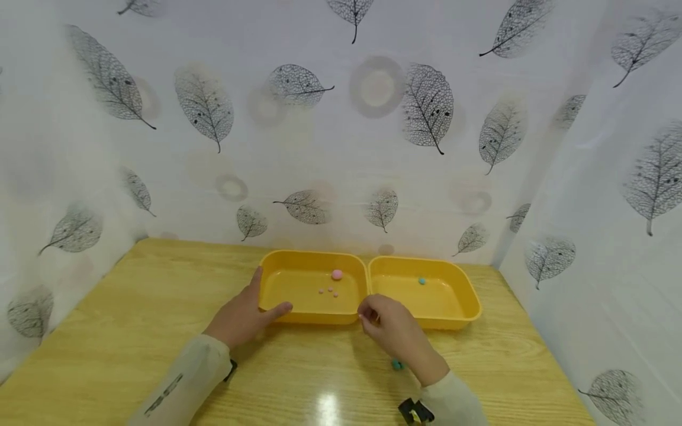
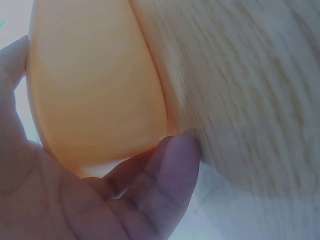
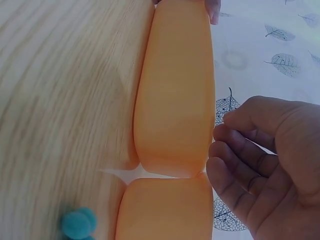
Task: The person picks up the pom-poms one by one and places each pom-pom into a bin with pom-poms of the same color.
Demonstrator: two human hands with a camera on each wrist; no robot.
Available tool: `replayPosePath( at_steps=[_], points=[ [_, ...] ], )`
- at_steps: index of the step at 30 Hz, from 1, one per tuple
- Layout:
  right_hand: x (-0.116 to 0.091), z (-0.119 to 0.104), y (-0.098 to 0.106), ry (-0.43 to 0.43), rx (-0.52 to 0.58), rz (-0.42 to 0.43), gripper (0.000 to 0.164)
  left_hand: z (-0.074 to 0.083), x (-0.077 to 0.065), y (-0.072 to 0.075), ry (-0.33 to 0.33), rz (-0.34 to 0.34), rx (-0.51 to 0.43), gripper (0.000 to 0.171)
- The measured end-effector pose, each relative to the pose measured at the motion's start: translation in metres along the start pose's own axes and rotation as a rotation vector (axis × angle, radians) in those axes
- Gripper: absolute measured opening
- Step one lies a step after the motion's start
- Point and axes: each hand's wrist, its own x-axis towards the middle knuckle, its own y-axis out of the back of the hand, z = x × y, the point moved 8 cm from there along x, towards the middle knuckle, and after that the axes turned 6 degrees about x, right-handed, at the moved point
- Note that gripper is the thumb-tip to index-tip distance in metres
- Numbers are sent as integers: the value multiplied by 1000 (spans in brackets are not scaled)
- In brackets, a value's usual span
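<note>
Two yellow plastic trays stand end to end on the table. My left hand (image 1: 242, 313) grips the left end of the left tray (image 1: 319, 317), thumb at the front rim; in the left wrist view its fingers (image 2: 180, 170) curl around the tray's lower corner. My right hand (image 1: 394, 328) has bent fingers, their tips (image 3: 217, 150) right at the left tray's rim near its right front corner. I cannot tell whether a small thing is between them. Inside the left tray lie a pink ball (image 1: 337, 274) and three tiny pink beads (image 1: 330, 289).
A small teal ball (image 1: 422, 281) lies in the right tray (image 1: 447, 324). More teal balls (image 3: 79, 223) sit on the wooden table (image 1: 298, 373), below the right wrist in the head view. A leaf-patterned white curtain (image 1: 330, 148) surrounds the back and sides.
</note>
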Motion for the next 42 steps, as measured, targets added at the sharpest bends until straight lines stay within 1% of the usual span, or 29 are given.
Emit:
replayPosePath(
  at_steps=[3, 7, 11, 14, 18, 21, 27, 29, 32, 33, 38, 42],
  points=[
    [4, 0, 2, 6, 14, 20, 9, 2, 0, 0, -3, 0, -2, 123],
    [13, 2, 5, -27, 13, 21, 9, 2, 0, 0, -3, 0, -4, 123],
    [29, 4, 6, -66, 3, 2, 7, 1, -1, 1, -3, 4, -8, 122],
    [44, 6, 5, -76, -17, -22, 5, 1, -1, 1, -5, 5, -9, 123],
    [65, 9, 2, -105, -65, -78, 3, 1, -1, 0, -6, 3, -9, 123],
    [82, 12, -2, -120, -112, -141, 5, -1, 0, -1, -6, 2, -9, 122],
    [109, 13, -11, -63, -180, -247, 6, 0, 0, 0, 0, -3, -18, 122],
    [116, 12, -17, -41, -200, -286, 6, 0, -1, 1, 6, -4, -26, 122],
    [124, 10, -29, -16, -244, -357, 3, 0, -2, 1, 10, -6, -34, 122],
    [126, 9, -34, -12, -256, -383, 4, 0, -2, 2, 10, -7, -35, 122],
    [128, 4, -59, 39, -331, -503, 20, -1, -1, 2, 9, -5, -33, 122],
    [128, 0, -71, 64, -384, -551, 30, -1, 0, 2, 2, 7, -33, 122]
  ],
)
